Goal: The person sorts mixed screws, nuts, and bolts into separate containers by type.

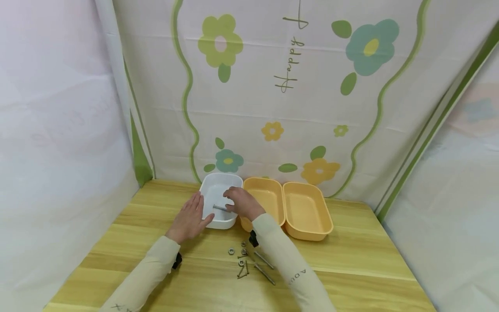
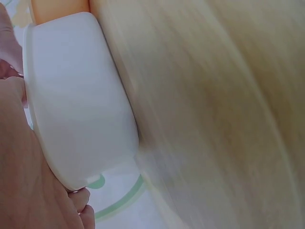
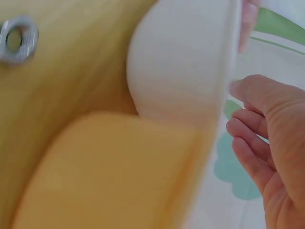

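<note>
The white tray point(image 1: 220, 223) sits at the back of the table. My left hand point(image 1: 189, 218) rests along its left rim, fingers stretched out and thumb spread toward the front rim; the left wrist view shows this hand point(image 2: 28, 157) against the tray's edge point(image 2: 81, 95). Over the tray's right side hovers my right hand point(image 1: 243, 203), fingers loosely bent and apart from the thumb. A silver bolt point(image 1: 220, 208) shows inside the tray, one end overlapped by the right thumb. In the right wrist view, nothing appears between the fingers of this hand point(image 3: 271, 133).
Two yellow trays point(image 1: 308, 210) stand side by side, right of the white one. In front lie several nuts point(image 1: 231, 251), a few small screws point(image 1: 240, 272) and two long bolts point(image 1: 264, 274), near the right forearm. A flowered cloth point(image 1: 249, 108) hangs behind the table.
</note>
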`<action>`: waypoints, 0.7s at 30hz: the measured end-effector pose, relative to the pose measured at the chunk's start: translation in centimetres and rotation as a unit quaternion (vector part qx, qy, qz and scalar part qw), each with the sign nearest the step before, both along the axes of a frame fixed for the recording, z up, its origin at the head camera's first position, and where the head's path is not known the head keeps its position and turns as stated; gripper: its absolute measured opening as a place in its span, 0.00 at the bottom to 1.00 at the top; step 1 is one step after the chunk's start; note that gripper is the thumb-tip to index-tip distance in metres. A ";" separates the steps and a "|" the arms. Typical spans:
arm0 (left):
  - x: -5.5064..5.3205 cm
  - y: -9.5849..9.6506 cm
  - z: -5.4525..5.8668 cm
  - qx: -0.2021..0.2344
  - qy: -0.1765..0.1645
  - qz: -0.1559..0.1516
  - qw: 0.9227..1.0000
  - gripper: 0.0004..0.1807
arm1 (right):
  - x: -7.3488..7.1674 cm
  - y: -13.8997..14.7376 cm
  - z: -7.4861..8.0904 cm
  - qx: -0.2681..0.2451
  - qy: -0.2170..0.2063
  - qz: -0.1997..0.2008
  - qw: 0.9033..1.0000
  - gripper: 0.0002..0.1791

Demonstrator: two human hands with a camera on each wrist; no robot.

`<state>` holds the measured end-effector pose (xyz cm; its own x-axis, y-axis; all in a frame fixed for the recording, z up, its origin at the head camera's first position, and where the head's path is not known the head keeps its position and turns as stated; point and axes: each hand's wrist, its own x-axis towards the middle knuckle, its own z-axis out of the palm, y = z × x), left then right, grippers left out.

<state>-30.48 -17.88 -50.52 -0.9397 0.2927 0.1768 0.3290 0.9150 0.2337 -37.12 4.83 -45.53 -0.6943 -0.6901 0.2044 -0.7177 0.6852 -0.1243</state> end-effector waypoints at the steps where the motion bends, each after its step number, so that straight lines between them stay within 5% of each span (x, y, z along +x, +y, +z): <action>1: 0.0 0.0 0.0 0.001 0.000 0.001 1.000 0.48 | 0.0 0.3 0.4 0.000 0.003 0.002 1.000 0.18; 9: 0.1 -0.1 0.1 0.009 -0.001 -0.001 1.000 0.48 | 1.0 2.8 3.2 -0.021 -0.002 0.008 1.000 0.18; 21: 0.4 -0.1 0.0 0.027 0.018 -0.011 0.999 0.47 | 4.1 6.4 5.2 -0.029 -0.015 0.031 0.999 0.18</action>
<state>-30.06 -17.99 -50.54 -0.9261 0.3021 0.2259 0.3576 0.8936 0.2714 -32.99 11.23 -40.34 -0.6572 -0.7192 0.2255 -0.7536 0.6309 -0.1845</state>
